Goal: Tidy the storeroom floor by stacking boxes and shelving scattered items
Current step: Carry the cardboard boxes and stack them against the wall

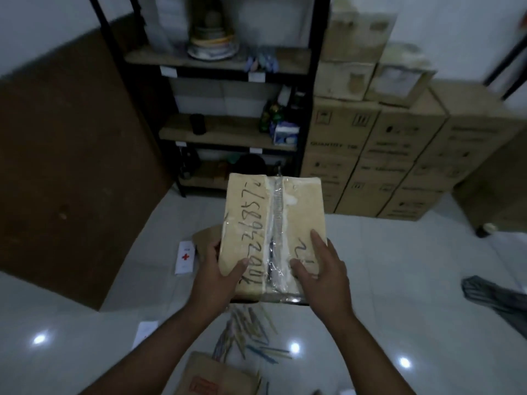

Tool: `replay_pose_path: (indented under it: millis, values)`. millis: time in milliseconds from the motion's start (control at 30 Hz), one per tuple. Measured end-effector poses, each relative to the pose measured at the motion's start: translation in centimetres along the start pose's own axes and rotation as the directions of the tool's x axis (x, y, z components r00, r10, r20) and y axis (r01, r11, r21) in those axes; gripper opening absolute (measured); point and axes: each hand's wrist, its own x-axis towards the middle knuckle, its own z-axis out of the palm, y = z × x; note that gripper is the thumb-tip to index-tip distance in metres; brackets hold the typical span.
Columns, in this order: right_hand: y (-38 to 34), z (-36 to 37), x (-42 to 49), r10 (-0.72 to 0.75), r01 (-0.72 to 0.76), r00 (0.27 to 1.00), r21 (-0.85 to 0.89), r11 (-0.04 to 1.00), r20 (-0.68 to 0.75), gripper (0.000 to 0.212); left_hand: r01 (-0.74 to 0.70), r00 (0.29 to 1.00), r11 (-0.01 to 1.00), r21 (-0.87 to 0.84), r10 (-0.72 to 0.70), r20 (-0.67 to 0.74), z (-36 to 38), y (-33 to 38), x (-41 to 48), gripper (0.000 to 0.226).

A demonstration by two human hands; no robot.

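I hold a taped cardboard box (296,206) with handwritten numbers on its top, up in front of me above the floor. My left hand (216,277) grips its near left corner, thumb on top and fingers under the side. My right hand (322,272) grips the near right corner, thumb and forefinger on top. Scattered coloured sticks (253,332) lie on the tiled floor below the box. A small white card with a red cross (185,257) lies on the floor to the left. Another cardboard box (211,377) sits at the bottom edge.
A black metal shelf rack (228,132) with wooden boards stands ahead, holding jars, bottles and small packs. Stacked cardboard cartons (385,155) fill the wall to its right. A large brown board (65,172) leans at left. Grey cloth (496,297) lies at right.
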Motion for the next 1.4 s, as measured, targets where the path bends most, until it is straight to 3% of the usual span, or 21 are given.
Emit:
replay_pose_path:
  millis: [267, 367, 467, 567, 800, 967, 1067, 1200, 1400]
  values:
    - [-0.5, -16.9, 6.4, -0.094, 0.089, 0.988, -0.046, 0.995, -0.122, 0.077, -0.117, 0.993, 0.993, -0.013, 0.117, 0.027, 12.8, 11.6, 0.5, 0.058]
    - [0.1, -20.8, 8.4, -0.071, 0.07, 0.983, -0.012, 0.997, -0.17, 0.076, -0.184, 0.982, 0.983, -0.001, 0.184, 0.035, 16.1, 15.0, 1.5, 0.067]
    - [0.5, -23.4, 10.3, -0.054, 0.066, 0.976, 0.05, 0.997, -0.211, 0.076, -0.281, 0.954, 0.958, 0.051, 0.273, 0.123, 18.6, 18.2, 3.0, 0.079]
    - [0.9, -25.0, 12.5, -0.062, 0.074, 0.969, 0.041, 0.996, -0.239, 0.076, -0.329, 0.934, 0.942, 0.071, 0.313, 0.175, 20.6, 20.1, 5.4, 0.07]
    - [2.1, -27.9, 20.8, -0.045, 0.065, 0.969, 0.073, 0.995, -0.241, 0.072, -0.343, 0.921, 0.939, 0.012, 0.334, 0.2, 26.0, 21.9, 13.1, 0.068]
    - [3.3, -30.7, 30.6, -0.046, 0.045, 0.953, -0.012, 0.999, -0.298, 0.073, -0.379, 0.903, 0.925, -0.004, 0.371, 0.217, 32.1, 25.4, 21.8, 0.067]
    - [3.0, -33.1, 37.5, -0.06, 0.034, 0.937, -0.081, 0.996, -0.343, 0.073, -0.381, 0.89, 0.924, -0.021, 0.373, 0.26, 35.6, 28.7, 27.4, 0.075]
    - [2.0, -35.5, 45.9, -0.039, 0.025, 0.921, -0.042, 0.999, -0.387, 0.069, -0.411, 0.839, 0.91, -0.051, 0.4, 0.369, 38.2, 33.9, 34.2, 0.088]
    - [1.2, -38.2, 55.6, -0.033, 0.033, 0.908, -0.007, 0.999, -0.417, 0.066, -0.497, 0.722, 0.868, 0.003, 0.412, 0.556, 41.4, 39.3, 43.3, 0.132]
